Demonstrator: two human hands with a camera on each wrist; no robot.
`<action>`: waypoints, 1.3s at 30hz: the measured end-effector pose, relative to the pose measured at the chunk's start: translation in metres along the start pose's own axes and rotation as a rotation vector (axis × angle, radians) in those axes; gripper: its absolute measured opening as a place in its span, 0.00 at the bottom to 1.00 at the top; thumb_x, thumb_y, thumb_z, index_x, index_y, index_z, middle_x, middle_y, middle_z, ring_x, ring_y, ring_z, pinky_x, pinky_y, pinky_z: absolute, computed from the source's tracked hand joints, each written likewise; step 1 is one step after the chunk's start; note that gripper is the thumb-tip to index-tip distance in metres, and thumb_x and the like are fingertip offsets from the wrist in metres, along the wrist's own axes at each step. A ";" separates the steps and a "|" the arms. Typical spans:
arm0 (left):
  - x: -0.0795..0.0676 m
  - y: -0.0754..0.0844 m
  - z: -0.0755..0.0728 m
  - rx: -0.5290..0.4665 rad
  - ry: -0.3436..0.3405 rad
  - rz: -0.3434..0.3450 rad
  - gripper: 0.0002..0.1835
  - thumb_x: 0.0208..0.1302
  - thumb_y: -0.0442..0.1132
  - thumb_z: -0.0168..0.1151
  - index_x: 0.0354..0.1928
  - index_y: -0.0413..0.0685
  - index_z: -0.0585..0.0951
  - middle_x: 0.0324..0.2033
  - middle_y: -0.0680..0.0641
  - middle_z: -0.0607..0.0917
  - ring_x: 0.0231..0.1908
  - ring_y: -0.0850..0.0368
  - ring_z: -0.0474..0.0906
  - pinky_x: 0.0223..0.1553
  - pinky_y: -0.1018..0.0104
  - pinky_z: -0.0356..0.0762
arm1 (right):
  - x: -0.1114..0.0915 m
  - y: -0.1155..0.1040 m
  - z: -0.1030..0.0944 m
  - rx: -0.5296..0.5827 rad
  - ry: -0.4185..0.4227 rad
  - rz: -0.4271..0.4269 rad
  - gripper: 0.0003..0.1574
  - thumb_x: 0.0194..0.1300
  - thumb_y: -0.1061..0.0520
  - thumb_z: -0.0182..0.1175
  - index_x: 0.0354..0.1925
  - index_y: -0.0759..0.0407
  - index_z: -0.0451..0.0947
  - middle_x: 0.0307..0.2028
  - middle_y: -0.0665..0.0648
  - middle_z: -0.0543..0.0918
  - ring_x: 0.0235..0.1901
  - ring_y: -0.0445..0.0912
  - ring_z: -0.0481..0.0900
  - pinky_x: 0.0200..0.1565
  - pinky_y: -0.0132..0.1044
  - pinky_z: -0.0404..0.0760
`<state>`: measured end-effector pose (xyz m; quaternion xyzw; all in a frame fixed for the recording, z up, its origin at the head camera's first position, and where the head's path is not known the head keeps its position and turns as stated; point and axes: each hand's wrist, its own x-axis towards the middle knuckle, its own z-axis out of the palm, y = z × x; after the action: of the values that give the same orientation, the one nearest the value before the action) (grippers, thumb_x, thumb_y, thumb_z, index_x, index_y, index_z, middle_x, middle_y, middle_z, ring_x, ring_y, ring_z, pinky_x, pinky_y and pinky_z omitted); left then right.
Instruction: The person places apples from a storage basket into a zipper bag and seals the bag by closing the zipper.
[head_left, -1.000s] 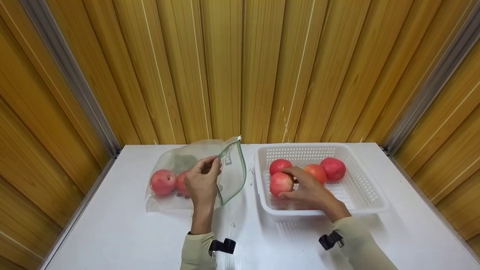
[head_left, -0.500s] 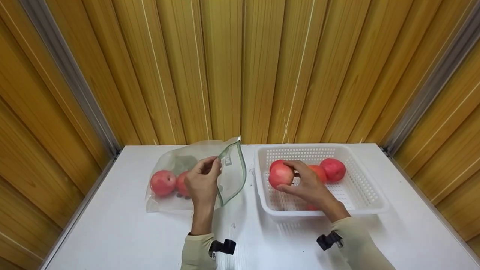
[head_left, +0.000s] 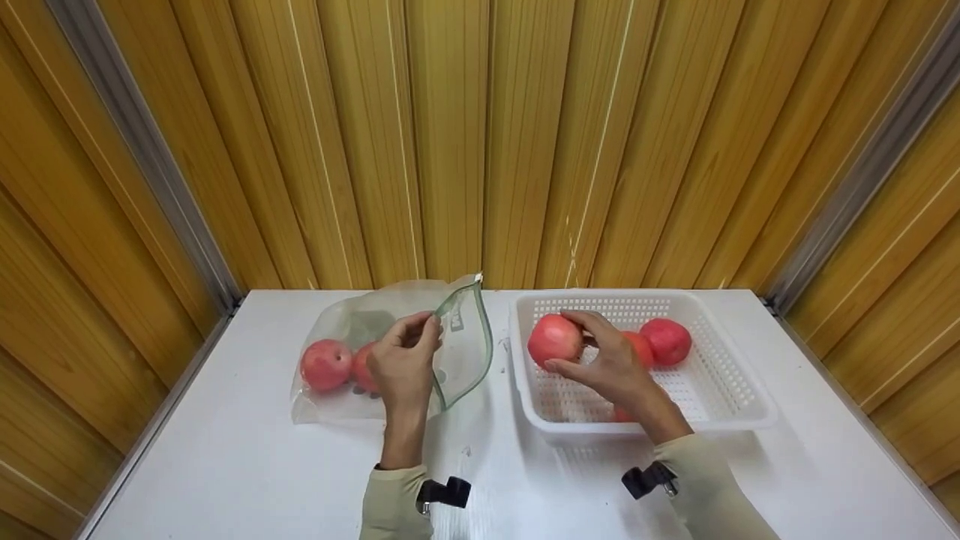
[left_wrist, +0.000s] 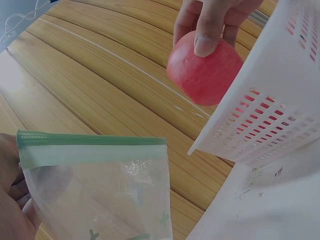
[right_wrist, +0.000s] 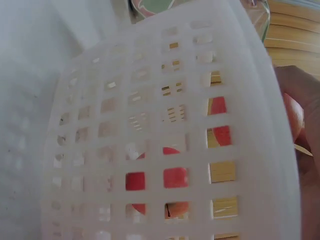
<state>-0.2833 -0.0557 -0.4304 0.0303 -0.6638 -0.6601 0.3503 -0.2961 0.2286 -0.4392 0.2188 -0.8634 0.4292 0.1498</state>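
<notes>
My left hand (head_left: 405, 364) pinches the green-edged mouth of a clear zip bag (head_left: 466, 352), which lies on its side with its opening facing right. Two red apples (head_left: 326, 365) show inside the bag, one partly behind that hand. My right hand (head_left: 619, 367) grips another red apple (head_left: 555, 341) between thumb and fingers, over the left side of a white plastic basket (head_left: 720, 375). In the left wrist view the held apple (left_wrist: 205, 70) is up at the basket's rim. The basket wall fills most of the right wrist view.
Several red apples stay in the basket, one at its right back (head_left: 666, 341) and others partly behind my right hand. Bag and basket stand side by side on a white table (head_left: 225, 465), with a wood-patterned panel wall (head_left: 480, 150) close behind.
My right hand has lifted an apple off the basket's contents and moved it up and slightly left towards the rim. The left hand and the bag have stayed in place.
</notes>
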 end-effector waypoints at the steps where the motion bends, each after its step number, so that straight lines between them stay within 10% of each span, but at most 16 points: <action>1: 0.000 0.000 0.000 -0.002 -0.001 -0.001 0.03 0.66 0.31 0.74 0.40 0.39 0.92 0.32 0.45 0.91 0.30 0.53 0.89 0.33 0.68 0.87 | 0.001 -0.001 0.001 0.002 0.007 -0.006 0.51 0.54 0.53 0.85 0.71 0.62 0.74 0.65 0.58 0.80 0.60 0.52 0.81 0.58 0.48 0.84; 39: 0.000 -0.001 0.003 -0.007 0.001 0.023 0.03 0.65 0.31 0.75 0.38 0.39 0.92 0.30 0.46 0.92 0.28 0.53 0.89 0.32 0.68 0.87 | 0.021 -0.044 0.035 0.193 0.043 -0.104 0.48 0.56 0.53 0.84 0.70 0.63 0.75 0.63 0.55 0.81 0.58 0.51 0.81 0.57 0.41 0.85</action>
<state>-0.2850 -0.0529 -0.4307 0.0218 -0.6616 -0.6584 0.3583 -0.2941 0.1718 -0.4205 0.2677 -0.8021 0.5065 0.1686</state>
